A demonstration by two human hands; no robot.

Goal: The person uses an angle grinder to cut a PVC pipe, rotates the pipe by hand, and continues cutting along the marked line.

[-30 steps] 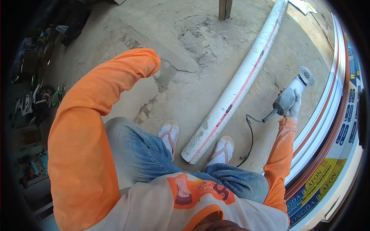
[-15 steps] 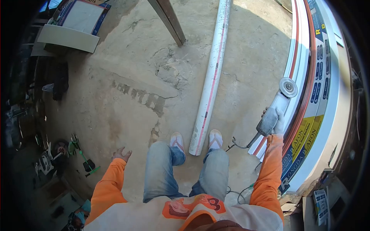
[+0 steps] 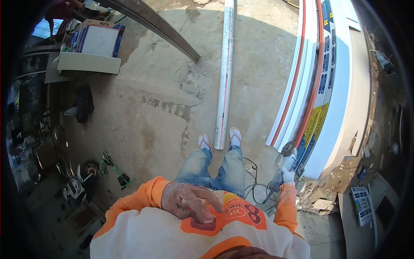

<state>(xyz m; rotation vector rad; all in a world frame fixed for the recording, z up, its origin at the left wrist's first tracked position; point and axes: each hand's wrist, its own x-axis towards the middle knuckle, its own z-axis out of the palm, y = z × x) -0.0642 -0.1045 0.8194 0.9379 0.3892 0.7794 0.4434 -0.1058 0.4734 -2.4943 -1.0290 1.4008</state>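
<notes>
My right hand (image 3: 288, 175), which looks pale or gloved, grips an angle grinder (image 3: 276, 183) low at my right side. The grinder's round disc points away from me, near the ends of the long white panels (image 3: 280, 125), and its dark cord (image 3: 254, 185) loops on the floor. In front of my chest is my left hand (image 3: 192, 202), bare and dusty, its fingers loosely bent and apart, holding nothing that I can see. It is close over the printed shirt; contact is hard to tell. A long white pipe (image 3: 224, 86) lies on the floor, its near end by my feet.
A slanting metal post (image 3: 168, 36) meets the floor ahead. Boxes (image 3: 101, 41) sit at upper left, with part of a person (image 3: 77, 6) behind. A green scooter (image 3: 116, 170) lies at left. Printed panel packs (image 3: 317, 116) line the right, beside rubble (image 3: 327, 194).
My left hand has come up from beside my leg to my chest. My right hand has drawn the grinder back toward me and lower. The view has shifted.
</notes>
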